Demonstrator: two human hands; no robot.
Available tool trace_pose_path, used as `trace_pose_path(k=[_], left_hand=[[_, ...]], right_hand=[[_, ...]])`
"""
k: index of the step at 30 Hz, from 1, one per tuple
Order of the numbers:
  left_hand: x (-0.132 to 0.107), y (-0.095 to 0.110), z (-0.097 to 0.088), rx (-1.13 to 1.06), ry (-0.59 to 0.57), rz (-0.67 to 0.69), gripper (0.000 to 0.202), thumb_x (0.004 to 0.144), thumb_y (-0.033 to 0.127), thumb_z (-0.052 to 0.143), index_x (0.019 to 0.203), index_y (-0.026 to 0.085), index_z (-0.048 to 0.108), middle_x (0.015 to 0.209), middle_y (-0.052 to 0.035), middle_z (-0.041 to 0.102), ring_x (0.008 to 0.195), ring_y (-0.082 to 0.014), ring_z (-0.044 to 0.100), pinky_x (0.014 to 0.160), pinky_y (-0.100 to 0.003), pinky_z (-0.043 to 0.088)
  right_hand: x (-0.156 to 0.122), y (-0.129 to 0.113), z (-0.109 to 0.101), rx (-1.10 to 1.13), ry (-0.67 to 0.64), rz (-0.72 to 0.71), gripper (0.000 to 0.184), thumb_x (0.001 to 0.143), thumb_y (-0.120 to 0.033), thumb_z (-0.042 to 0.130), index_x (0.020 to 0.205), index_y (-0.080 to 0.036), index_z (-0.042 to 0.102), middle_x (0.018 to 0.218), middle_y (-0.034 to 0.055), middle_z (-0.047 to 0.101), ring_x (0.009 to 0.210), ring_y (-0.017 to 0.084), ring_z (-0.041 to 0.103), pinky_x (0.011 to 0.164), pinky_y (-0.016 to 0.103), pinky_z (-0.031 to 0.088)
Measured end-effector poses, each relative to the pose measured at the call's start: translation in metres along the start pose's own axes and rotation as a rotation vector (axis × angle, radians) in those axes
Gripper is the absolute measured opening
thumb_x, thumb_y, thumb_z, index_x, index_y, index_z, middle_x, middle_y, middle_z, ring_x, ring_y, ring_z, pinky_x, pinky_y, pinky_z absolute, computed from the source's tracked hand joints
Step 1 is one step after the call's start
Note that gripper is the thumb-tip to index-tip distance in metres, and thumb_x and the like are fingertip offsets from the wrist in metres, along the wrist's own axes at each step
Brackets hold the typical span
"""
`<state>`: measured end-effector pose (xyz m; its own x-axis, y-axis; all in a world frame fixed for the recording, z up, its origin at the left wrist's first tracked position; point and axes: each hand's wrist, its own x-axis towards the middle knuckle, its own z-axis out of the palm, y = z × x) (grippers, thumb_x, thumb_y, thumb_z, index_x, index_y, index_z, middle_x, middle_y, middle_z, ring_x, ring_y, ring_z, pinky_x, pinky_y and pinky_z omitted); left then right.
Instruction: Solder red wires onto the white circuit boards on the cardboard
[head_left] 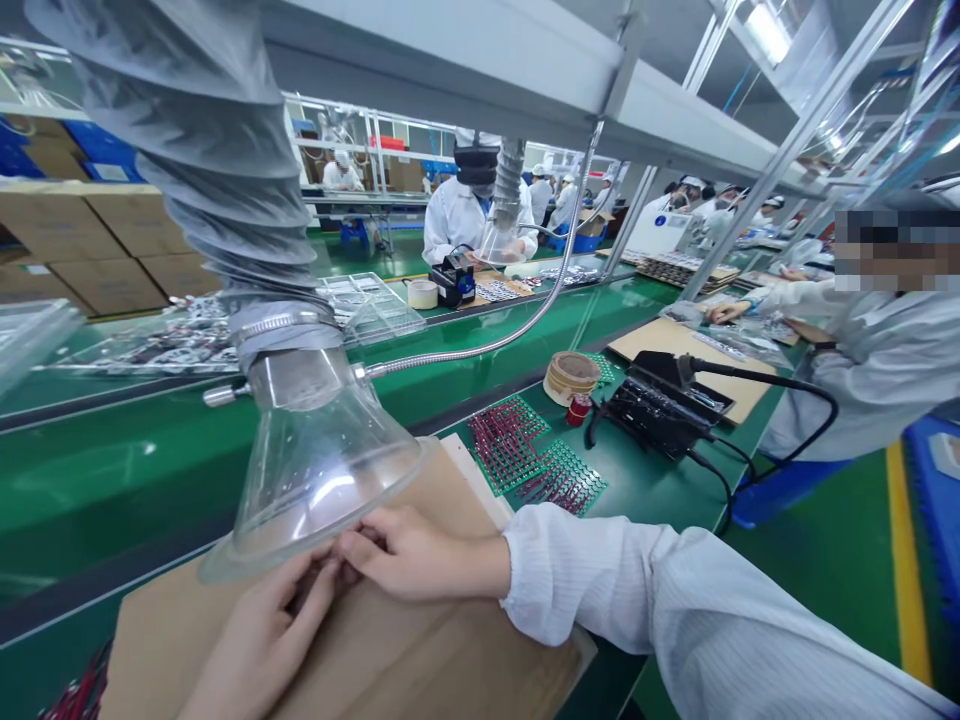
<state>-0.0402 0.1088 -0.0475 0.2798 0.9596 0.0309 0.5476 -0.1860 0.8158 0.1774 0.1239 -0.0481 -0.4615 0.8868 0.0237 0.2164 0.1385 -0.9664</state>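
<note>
My left hand (266,625) and my right hand (409,550) meet above a brown cardboard sheet (420,650). Fingers of both are curled and pinched together, fingertips almost touching. Whatever lies between them is hidden or too small to make out. Directly over the fingertips hangs a clear funnel-shaped extractor hood (322,450), its rim covering part of the left fingers. Beyond my right wrist lie green circuit boards (510,440) with dark red wires. More dark red wires (75,690) show at the lower left, beside the cardboard.
A grey flexible duct (217,170) drops into the hood, and a metal hose (480,350) curves off it. On the right stand a tape roll (571,375), a small red spool (578,409) and a black device (660,410) with cables. Co-workers (465,215) sit opposite and at right.
</note>
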Motion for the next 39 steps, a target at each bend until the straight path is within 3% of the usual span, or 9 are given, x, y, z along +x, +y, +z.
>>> trace_pose_path(k=[8, 15, 21, 28, 39], left_hand=[[0.000, 0.000, 0.003, -0.026, -0.017, -0.014, 0.053, 0.098, 0.073, 0.064, 0.114, 0.028, 0.087, 0.115, -0.0059, 0.089, 0.107, -0.0339, 0.086, 0.096, -0.039, 0.071], [0.002, 0.004, 0.003, -0.052, -0.023, -0.012, 0.045, 0.089, 0.069, 0.073, 0.103, 0.029, 0.089, 0.101, -0.0038, 0.089, 0.093, -0.0331, 0.086, 0.089, -0.037, 0.071], [0.002, 0.004, 0.003, -0.046, -0.055, -0.015, 0.040, 0.093, 0.060, 0.071, 0.108, 0.027, 0.086, 0.103, -0.0045, 0.088, 0.097, -0.0308, 0.085, 0.087, -0.032, 0.069], [0.002, 0.007, 0.003, -0.052, -0.052, -0.026, 0.040, 0.090, 0.061, 0.073, 0.102, 0.025, 0.085, 0.099, -0.0051, 0.088, 0.092, -0.0297, 0.084, 0.084, -0.032, 0.069], [0.002, -0.001, 0.004, -0.019, -0.074, 0.008, 0.046, 0.096, 0.063, 0.065, 0.108, 0.023, 0.086, 0.103, -0.0071, 0.088, 0.097, -0.0296, 0.086, 0.086, -0.030, 0.069]], right_hand=[[0.000, 0.005, 0.002, 0.014, -0.011, 0.040, 0.026, 0.114, -0.047, 0.058, 0.106, -0.024, 0.069, 0.097, 0.0028, 0.080, 0.093, 0.020, 0.077, 0.086, 0.031, 0.059], [-0.002, -0.001, 0.000, -0.006, -0.007, 0.027, 0.027, 0.113, -0.044, 0.057, 0.101, -0.023, 0.068, 0.091, 0.0027, 0.079, 0.089, 0.019, 0.076, 0.085, 0.030, 0.059], [-0.003, -0.001, -0.001, -0.017, -0.006, 0.015, 0.028, 0.113, -0.045, 0.058, 0.098, -0.023, 0.067, 0.091, 0.0032, 0.080, 0.088, 0.019, 0.076, 0.085, 0.031, 0.059], [-0.003, -0.002, -0.002, -0.065, -0.009, -0.003, 0.025, 0.113, -0.043, 0.059, 0.099, -0.024, 0.067, 0.092, 0.0029, 0.081, 0.088, 0.019, 0.077, 0.083, 0.029, 0.057], [-0.003, -0.002, -0.001, -0.133, 0.022, 0.010, 0.030, 0.112, -0.045, 0.056, 0.097, -0.022, 0.068, 0.092, 0.0036, 0.079, 0.084, 0.019, 0.073, 0.077, 0.028, 0.055]])
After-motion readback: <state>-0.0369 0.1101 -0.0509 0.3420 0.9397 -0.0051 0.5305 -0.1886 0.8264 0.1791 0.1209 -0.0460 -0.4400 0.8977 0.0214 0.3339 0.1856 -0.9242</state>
